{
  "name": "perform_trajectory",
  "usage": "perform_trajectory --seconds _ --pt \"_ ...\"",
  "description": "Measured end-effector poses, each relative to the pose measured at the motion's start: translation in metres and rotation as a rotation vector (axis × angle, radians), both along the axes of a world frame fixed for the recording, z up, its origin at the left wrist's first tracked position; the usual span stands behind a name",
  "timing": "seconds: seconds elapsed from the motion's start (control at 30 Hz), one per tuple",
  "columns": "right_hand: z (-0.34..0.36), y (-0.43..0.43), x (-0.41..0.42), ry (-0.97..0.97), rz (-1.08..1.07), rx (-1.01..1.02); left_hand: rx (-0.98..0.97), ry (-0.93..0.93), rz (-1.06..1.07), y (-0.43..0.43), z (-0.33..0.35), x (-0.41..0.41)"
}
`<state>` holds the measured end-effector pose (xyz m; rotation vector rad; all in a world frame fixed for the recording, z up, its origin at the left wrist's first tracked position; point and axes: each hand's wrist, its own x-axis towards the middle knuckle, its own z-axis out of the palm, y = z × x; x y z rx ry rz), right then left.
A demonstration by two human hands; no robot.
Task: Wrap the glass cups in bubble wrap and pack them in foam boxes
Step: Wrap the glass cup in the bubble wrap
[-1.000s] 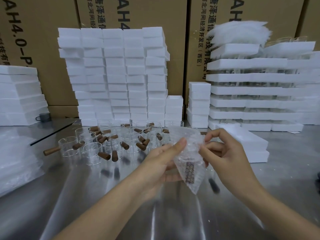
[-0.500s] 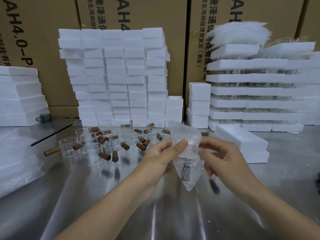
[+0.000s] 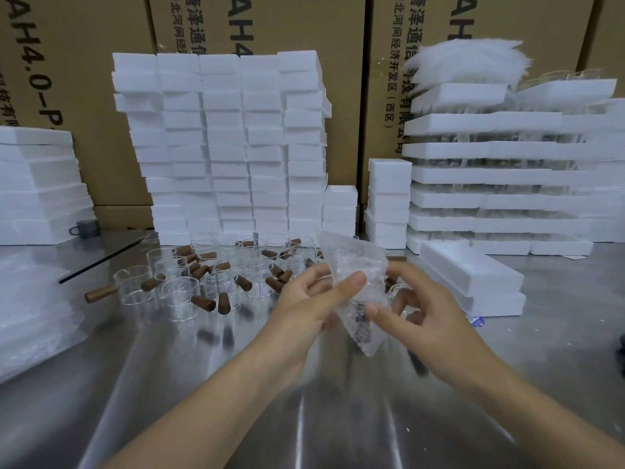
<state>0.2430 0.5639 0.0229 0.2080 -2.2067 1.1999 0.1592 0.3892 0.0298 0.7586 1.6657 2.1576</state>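
Note:
A glass cup with a brown wooden handle sits inside a bubble wrap bag [image 3: 358, 265] that I hold up over the steel table. My left hand [image 3: 314, 306] grips the bag's left side, thumb pressed on its front. My right hand [image 3: 416, 316] pinches the bag's right edge, thumb on the lower front. The brown handle shows through the wrap near the bottom tip. Several bare glass cups [image 3: 179, 292] with brown wooden handles stand bunched on the table behind my left hand. An open foam box [image 3: 473, 272] lies to the right of my hands.
A tall wall of small white foam boxes [image 3: 223, 147] stands at the back centre. Foam trays [image 3: 507, 177] holding glassware are stacked at the right, and more foam slabs [image 3: 37, 184] at the left. Bubble wrap sheets [image 3: 30, 316] lie at the left edge. Cardboard cartons [image 3: 84, 79] stand behind.
The wrapped cup has turned and risen slightly in my hands. My right hand's fingers shifted from the top of the bag down to its right edge, and its thumb now presses the lower front.

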Motion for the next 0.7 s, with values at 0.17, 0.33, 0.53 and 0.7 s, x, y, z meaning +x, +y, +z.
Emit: perform_trajectory --seconds 0.17,0.33,0.53,0.7 --pt "-0.008 0.000 -0.004 -0.064 -0.011 -0.008 0.165 -0.080 -0.026 0.001 -0.001 0.000" --pt "-0.009 0.003 -0.008 0.005 -0.078 -0.082 0.139 -0.072 -0.051 0.002 -0.001 -0.002" --pt "-0.011 0.006 -0.009 0.039 -0.067 -0.044 -0.005 0.019 -0.047 0.003 -0.001 -0.004" --pt "-0.016 0.009 -0.010 0.014 -0.054 0.162 -0.072 0.024 -0.014 0.005 -0.006 -0.004"
